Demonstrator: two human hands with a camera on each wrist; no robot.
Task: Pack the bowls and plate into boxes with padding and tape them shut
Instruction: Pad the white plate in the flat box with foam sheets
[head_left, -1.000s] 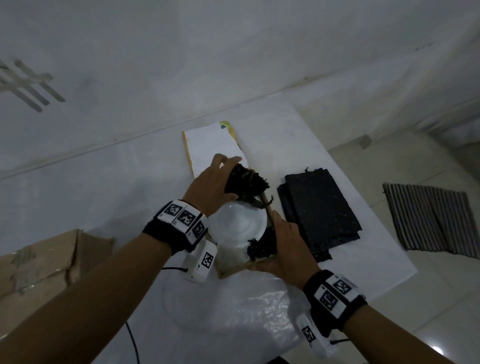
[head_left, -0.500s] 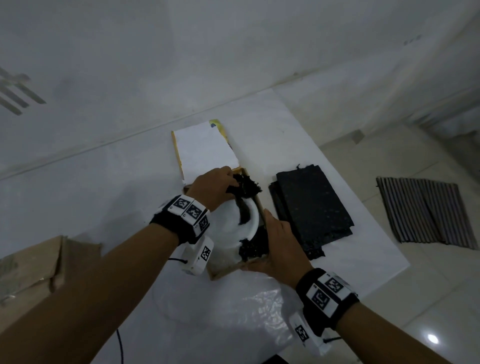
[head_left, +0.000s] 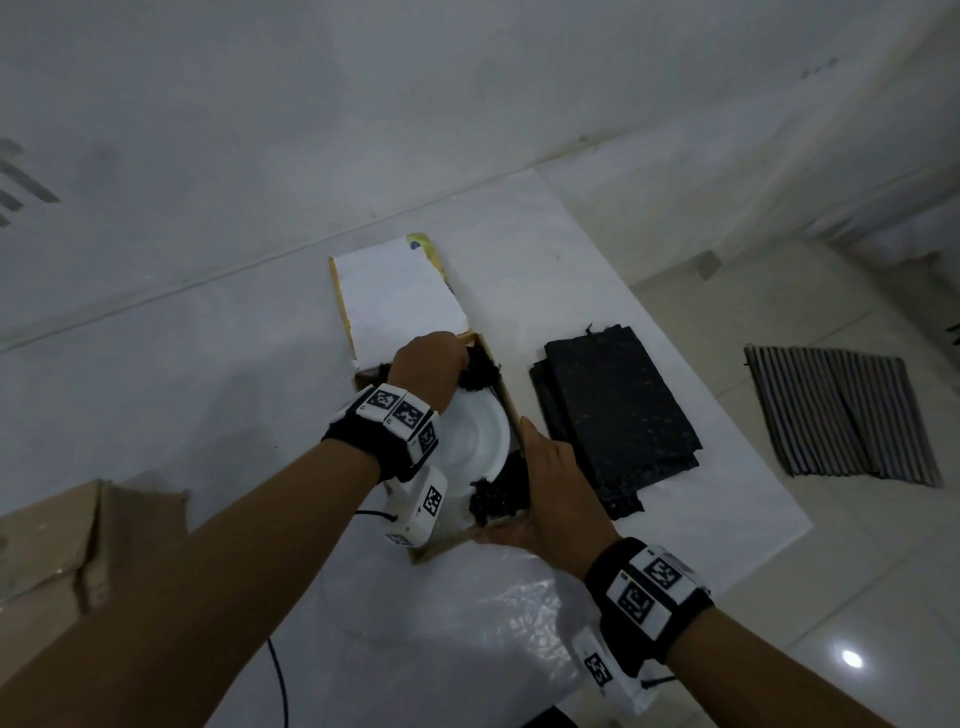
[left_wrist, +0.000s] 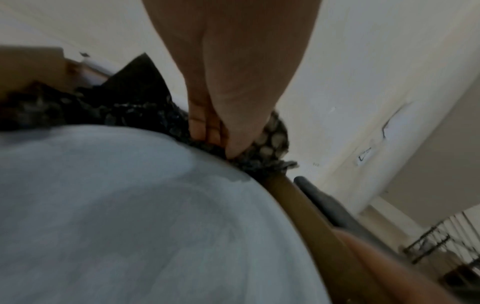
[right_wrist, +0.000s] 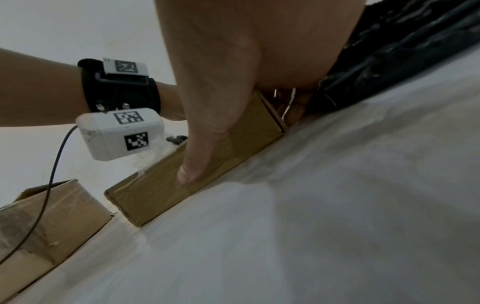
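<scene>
A white plate (head_left: 480, 436) (left_wrist: 130, 216) lies in a shallow brown cardboard box (head_left: 511, 405) (right_wrist: 182, 176) on the white table. Black crumpled padding (head_left: 480, 370) (left_wrist: 145, 107) sits at the box's far end and another wad (head_left: 493, 500) at its near right corner. My left hand (head_left: 431, 366) (left_wrist: 215, 135) pushes bunched fingers into the far padding beside the plate's rim. My right hand (head_left: 550, 493) (right_wrist: 197, 168) grips the box's near right corner, thumb on the front wall, fingers (right_wrist: 293, 111) round the side. The box's white lid (head_left: 397, 296) lies open behind.
A stack of black padding sheets (head_left: 618, 415) lies right of the box. Clear plastic wrap (head_left: 457, 613) is spread at the table's near edge. A larger taped cardboard box (head_left: 47, 545) (right_wrist: 46, 216) stands at the left. A striped mat (head_left: 841, 410) is on the floor.
My left hand has brought the black padding down from above the plate into the box's far end. The right hand keeps its hold on the box corner.
</scene>
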